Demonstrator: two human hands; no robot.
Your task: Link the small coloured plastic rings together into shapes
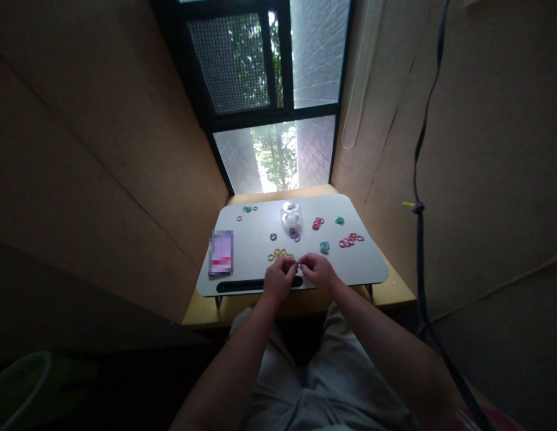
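Note:
My left hand and my right hand meet above the front of a small white lap table. Pinched between both sets of fingertips is a small blue-grey ring, mostly covered by the fingers. Just beyond my left hand lies a group of yellow rings. Close to my right hand is a cluster of light blue rings. Purple rings and a dark ring lie farther back.
A clear rounded container stands near the table's back. Red rings, pink rings and green rings are at the right; teal rings are back left. A blurred-out phone-like rectangle lies at left. A dark cord hangs at right.

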